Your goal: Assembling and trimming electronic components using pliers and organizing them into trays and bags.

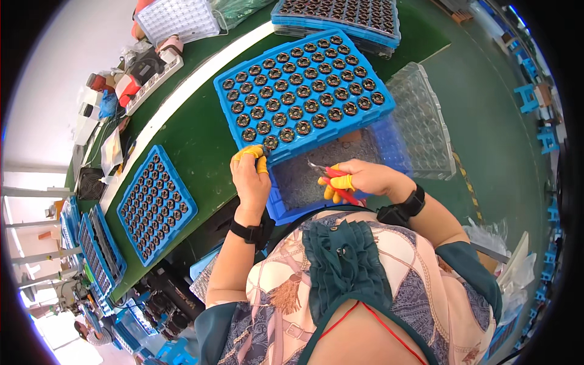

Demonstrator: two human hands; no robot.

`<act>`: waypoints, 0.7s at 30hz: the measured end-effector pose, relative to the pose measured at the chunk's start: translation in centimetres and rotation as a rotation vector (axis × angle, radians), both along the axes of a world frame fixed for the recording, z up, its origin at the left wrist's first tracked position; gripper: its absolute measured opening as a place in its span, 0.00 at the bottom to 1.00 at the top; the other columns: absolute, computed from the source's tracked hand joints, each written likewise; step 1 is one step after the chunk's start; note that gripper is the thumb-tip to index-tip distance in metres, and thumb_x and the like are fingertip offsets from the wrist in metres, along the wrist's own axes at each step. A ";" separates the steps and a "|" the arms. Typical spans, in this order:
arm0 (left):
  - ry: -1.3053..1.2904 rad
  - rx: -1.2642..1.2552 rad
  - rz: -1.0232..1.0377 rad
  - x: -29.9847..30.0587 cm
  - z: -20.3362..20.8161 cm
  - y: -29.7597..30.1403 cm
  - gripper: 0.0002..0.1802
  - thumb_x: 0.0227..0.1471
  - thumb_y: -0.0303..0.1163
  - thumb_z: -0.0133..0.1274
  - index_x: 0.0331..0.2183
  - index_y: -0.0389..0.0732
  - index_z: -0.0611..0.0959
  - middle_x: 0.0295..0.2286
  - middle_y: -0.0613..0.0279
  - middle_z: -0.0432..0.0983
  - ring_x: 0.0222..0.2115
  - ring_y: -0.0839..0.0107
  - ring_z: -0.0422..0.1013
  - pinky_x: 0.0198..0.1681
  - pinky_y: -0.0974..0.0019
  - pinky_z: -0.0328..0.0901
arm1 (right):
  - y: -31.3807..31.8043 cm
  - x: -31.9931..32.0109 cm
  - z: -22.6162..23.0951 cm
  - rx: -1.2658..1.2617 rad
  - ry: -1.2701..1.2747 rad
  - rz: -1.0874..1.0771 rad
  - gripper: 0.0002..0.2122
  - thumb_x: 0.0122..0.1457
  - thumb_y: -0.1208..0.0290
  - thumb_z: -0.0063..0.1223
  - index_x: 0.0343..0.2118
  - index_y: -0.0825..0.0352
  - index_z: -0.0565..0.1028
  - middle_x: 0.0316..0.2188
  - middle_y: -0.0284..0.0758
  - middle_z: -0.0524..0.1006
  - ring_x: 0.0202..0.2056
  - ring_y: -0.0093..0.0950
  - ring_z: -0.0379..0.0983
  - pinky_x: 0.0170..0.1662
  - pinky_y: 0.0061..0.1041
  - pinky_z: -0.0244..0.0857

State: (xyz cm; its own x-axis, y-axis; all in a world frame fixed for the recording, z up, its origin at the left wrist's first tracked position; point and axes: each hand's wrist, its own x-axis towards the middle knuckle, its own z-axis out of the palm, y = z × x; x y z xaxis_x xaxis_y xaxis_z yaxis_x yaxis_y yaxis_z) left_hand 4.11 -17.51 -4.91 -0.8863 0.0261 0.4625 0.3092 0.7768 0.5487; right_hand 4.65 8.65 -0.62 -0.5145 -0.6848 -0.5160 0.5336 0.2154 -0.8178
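Observation:
My right hand, with yellow finger covers, grips red-handled cutting pliers. Their metal jaws point up and left, over a blue bin with grey scrap-like material inside. My left hand, also in yellow finger covers, is closed at the near left corner of a blue tray. Its fingertips pinch a small dark thing, mostly hidden, beside a round copper-wound part in the tray. Rows of the same round parts fill that tray, which lies tilted across the bench and the bin.
Another filled blue tray lies left on the green bench. Stacked trays stand at the far side. A clear plastic tray leans right of the bin. A power strip and a small fan sit at far left.

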 end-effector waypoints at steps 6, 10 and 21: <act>-0.303 0.842 -0.095 1.7 3.0 3.0 0.11 0.57 0.20 0.41 0.40 0.34 0.77 0.33 0.62 0.75 0.27 0.77 0.72 0.30 0.75 0.66 | -0.6 1.1 1.3 -0.014 0.033 -0.004 0.16 0.61 0.65 0.45 0.46 0.73 0.68 0.37 0.38 0.76 0.36 0.24 0.73 0.39 0.21 0.66; -0.660 1.004 -0.272 2.0 2.0 2.9 0.14 0.58 0.25 0.42 0.46 0.36 0.75 0.33 0.63 0.75 0.25 0.79 0.70 0.27 0.79 0.63 | -1.0 1.5 1.6 -0.022 0.066 -0.048 0.17 0.61 0.64 0.45 0.47 0.72 0.68 0.38 0.38 0.75 0.36 0.24 0.72 0.39 0.21 0.65; -0.687 1.029 -0.392 2.2 2.3 4.1 0.23 0.50 0.16 0.50 0.50 0.36 0.71 0.44 0.60 0.72 0.37 0.77 0.70 0.41 0.73 0.67 | -0.2 2.0 0.3 -0.119 -0.111 -0.095 0.18 0.60 0.61 0.46 0.47 0.71 0.69 0.38 0.38 0.75 0.35 0.25 0.73 0.36 0.22 0.67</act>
